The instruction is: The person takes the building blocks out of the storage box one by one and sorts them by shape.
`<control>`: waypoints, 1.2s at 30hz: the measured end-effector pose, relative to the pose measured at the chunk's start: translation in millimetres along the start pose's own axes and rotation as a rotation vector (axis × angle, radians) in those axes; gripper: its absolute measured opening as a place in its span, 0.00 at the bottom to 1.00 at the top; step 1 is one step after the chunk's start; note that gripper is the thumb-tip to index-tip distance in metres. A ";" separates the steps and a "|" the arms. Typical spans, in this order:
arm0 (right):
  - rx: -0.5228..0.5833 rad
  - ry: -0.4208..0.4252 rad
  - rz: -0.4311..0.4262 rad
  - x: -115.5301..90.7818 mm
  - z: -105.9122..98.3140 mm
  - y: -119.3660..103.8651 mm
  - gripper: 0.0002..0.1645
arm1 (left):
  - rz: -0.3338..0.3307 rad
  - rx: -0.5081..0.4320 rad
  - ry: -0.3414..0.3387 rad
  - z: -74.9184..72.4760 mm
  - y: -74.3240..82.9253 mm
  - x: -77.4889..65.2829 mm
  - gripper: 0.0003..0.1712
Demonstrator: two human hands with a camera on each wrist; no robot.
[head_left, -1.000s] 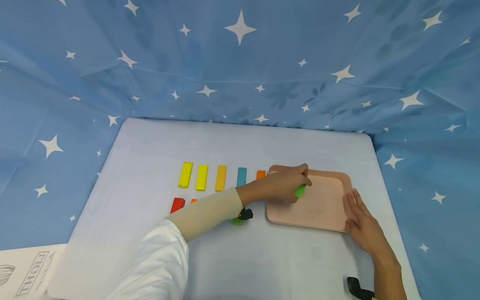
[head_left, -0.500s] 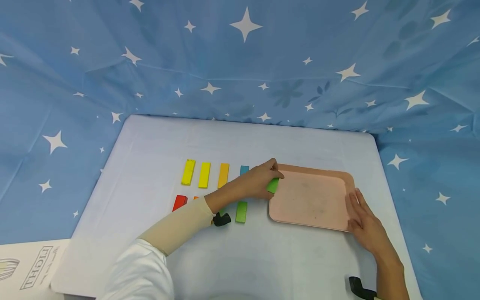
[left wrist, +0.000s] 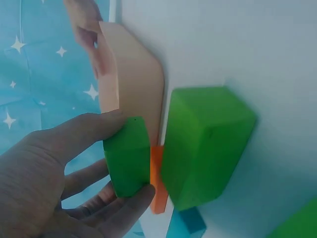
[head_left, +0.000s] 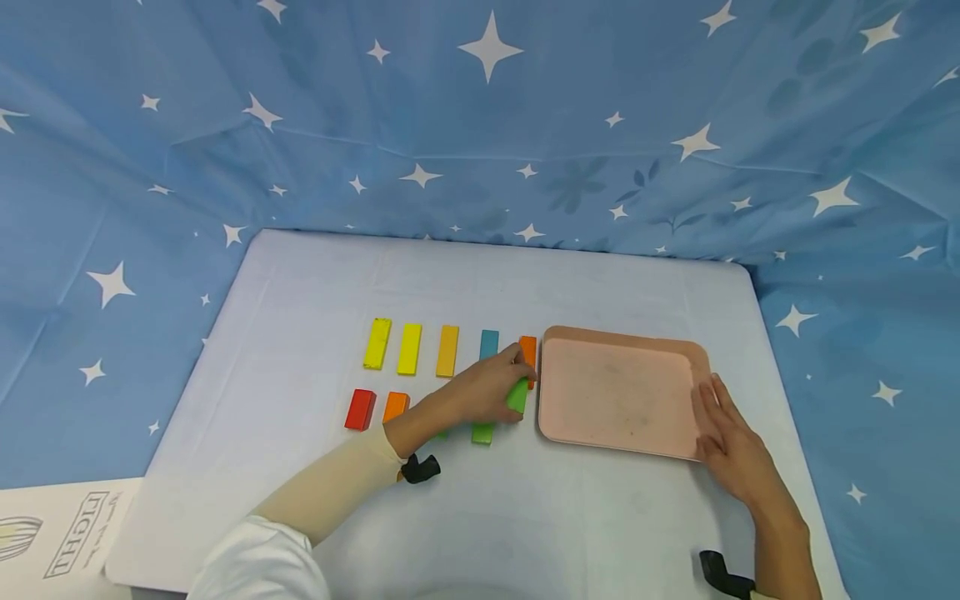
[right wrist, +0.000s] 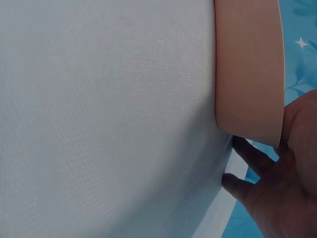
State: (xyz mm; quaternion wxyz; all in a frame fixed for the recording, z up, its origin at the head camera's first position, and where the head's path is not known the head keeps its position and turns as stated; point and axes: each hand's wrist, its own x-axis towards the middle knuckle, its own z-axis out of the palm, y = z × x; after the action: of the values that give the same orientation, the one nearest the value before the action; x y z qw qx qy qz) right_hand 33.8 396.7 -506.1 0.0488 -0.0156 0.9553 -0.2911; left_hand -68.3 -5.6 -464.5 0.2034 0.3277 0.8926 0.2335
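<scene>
My left hand pinches a green block between thumb and fingertips, left of the pink tray. In the left wrist view the held block stands clear of the fingers' palm side, beside a larger-looking green block on the table. In the head view that second green block shows just below the hand. My right hand grips the tray's right rim, with digits on both sides of it. In the right wrist view two fingertips reach the table by the tray's outer wall.
Yellow blocks, an amber block, a blue block and an orange block form the back row. In front lie a red block and another orange block. A starry blue cloth surrounds the white table.
My left hand has moved left with the green block, from over the tray to beside the block rows. The back orange block shows more fully. My right hand stays at the tray.
</scene>
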 end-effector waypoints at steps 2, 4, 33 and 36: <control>0.003 0.002 -0.002 0.0 0.0 0.0 0.50 | -0.001 0.004 -0.001 4.2 0.5 -2.1 0.34; 0.005 0.004 -0.002 -0.1 0.1 0.1 0.50 | 0.002 0.004 0.002 8.1 1.8 -4.0 0.34; -0.017 -0.008 0.003 0.3 0.0 2.8 0.50 | -0.095 0.030 0.020 45.7 26.3 -15.0 0.38; -0.020 -0.005 -0.004 0.2 -0.4 3.4 0.50 | -0.100 0.029 0.031 47.2 27.8 -16.1 0.40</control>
State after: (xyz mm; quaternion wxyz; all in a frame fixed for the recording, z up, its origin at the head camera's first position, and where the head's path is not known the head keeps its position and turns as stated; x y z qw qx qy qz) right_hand 33.7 399.6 -507.7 0.0506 -0.0186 0.9580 -0.2815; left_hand -19.0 15.6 -483.9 0.1962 0.2820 0.9142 0.2150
